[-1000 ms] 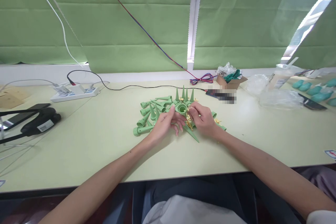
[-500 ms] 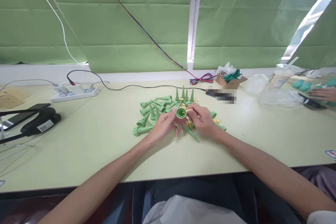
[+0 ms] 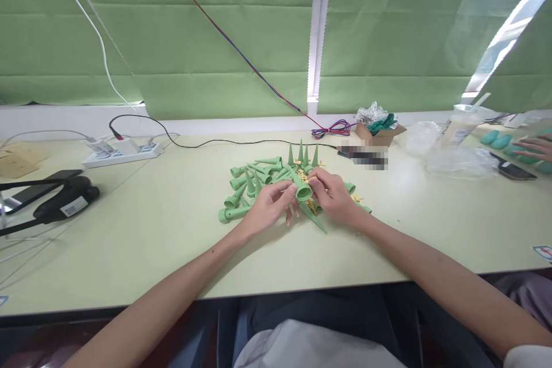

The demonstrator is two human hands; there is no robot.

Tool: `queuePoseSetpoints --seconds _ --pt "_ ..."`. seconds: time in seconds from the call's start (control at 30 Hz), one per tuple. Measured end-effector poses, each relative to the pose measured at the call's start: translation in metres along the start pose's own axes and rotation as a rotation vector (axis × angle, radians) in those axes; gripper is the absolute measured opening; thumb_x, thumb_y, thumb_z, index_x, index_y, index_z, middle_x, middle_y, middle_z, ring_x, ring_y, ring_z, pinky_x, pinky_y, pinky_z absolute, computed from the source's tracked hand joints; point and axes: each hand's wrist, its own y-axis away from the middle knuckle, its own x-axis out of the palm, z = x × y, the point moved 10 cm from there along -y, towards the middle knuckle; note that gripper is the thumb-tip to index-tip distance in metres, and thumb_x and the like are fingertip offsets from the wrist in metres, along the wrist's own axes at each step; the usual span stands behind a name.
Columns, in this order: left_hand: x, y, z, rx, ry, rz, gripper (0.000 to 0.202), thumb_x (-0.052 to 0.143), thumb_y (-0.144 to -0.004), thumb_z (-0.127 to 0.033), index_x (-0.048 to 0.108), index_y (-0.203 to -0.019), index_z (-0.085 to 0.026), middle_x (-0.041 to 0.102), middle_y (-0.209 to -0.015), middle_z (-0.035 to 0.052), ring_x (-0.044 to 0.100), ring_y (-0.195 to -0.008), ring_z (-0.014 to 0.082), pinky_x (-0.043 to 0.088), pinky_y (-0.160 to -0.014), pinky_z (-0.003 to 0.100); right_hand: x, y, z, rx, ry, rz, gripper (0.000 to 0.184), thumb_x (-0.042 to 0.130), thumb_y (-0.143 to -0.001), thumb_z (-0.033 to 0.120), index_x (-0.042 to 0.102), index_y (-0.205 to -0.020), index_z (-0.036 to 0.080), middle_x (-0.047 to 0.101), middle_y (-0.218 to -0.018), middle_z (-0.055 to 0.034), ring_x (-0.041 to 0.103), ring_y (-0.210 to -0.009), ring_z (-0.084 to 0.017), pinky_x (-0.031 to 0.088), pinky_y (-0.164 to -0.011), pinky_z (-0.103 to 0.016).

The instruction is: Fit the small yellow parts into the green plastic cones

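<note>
**Desk:** What sits at the centre?

**Photographer:** A green plastic cone (image 3: 299, 184), held just above the pale tabletop (image 3: 164, 241) between a seated person's bare hands. The left hand (image 3: 268, 210) has its fingers (image 3: 291, 207) closed round the cone's body. The right hand (image 3: 334, 199) pinches thumb and forefinger shut at the wide rim. Whether that pinch also traps something small, I cannot tell.

**Desk:** Anything different from a second ago?

**Photographer:** Yes. The open mouth faced the camera then. Now the cone is tipped over, with its point up and away to the left and its mouth down toward the right hand. I read that as the piece being turned in the hands, not put down.

**Desk:** And around it?

**Photographer:** A heap of matching green cones (image 3: 248, 187) lies just behind the hands, and three upright cones (image 3: 301, 154) stand at its far side. Small yellow plastic bits (image 3: 357, 198) are scattered beside the right wrist. Well apart are a white power strip (image 3: 123, 152) to the left and a brown cardboard box (image 3: 382, 133) to the right. A co-worker's hand (image 3: 532, 146) has come in at the right edge.
</note>
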Motion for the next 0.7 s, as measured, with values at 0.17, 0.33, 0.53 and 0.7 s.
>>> queuePoseSetpoints --seconds 0.17,0.33,0.53,0.7 --pt "-0.001 0.0 0.001 0.052 -0.117 -0.03 0.028 0.059 -0.094 -0.045 0.059 -0.093 -0.017 0.055 -0.071 0.0001 0.061 -0.063 0.0152 0.049 -0.048 0.024 -0.002 -0.001 0.001 -0.02 0.058 -0.016 0.04 0.037 -0.105 0.048 0.036 -0.073 0.023 0.034 -0.057 0.0055 0.031 -0.051 -0.012 0.028 -0.051 -0.027" --pt "-0.008 0.002 -0.007 0.141 -0.288 -0.139 0.025 0.064 -0.09 -0.042 0.06 -0.093 -0.017 0.052 -0.083 0.0024 0.062 -0.069 0.0152 0.047 -0.047 0.023 0.0 -0.002 0.001 -0.032 0.084 -0.01 0.038 0.039 -0.105 0.039 0.031 -0.071 0.023 0.031 -0.059 0.0055 0.028 -0.052 -0.011 0.025 -0.051 -0.027" --pt "-0.009 0.007 -0.022 0.319 -0.51 -0.211 0.017 0.064 -0.091 -0.033 0.06 -0.097 -0.017 0.055 -0.089 0.0035 0.059 -0.071 0.0132 0.049 -0.052 0.022 0.001 -0.002 0.004 -0.039 0.114 -0.014 0.039 0.04 -0.104 0.032 0.029 -0.068 0.022 0.028 -0.057 0.0054 0.026 -0.051 -0.011 0.024 -0.052 -0.028" --pt "-0.002 0.012 -0.033 0.432 -0.612 -0.221 0.009 0.06 -0.093 -0.024 0.056 -0.088 -0.017 0.057 -0.094 0.0053 0.055 -0.072 0.0119 0.047 -0.051 0.019 0.001 -0.003 0.002 -0.022 0.119 -0.021 0.041 0.039 -0.103 0.03 0.026 -0.065 0.022 0.024 -0.055 0.0056 0.023 -0.05 -0.01 0.022 -0.051 -0.029"
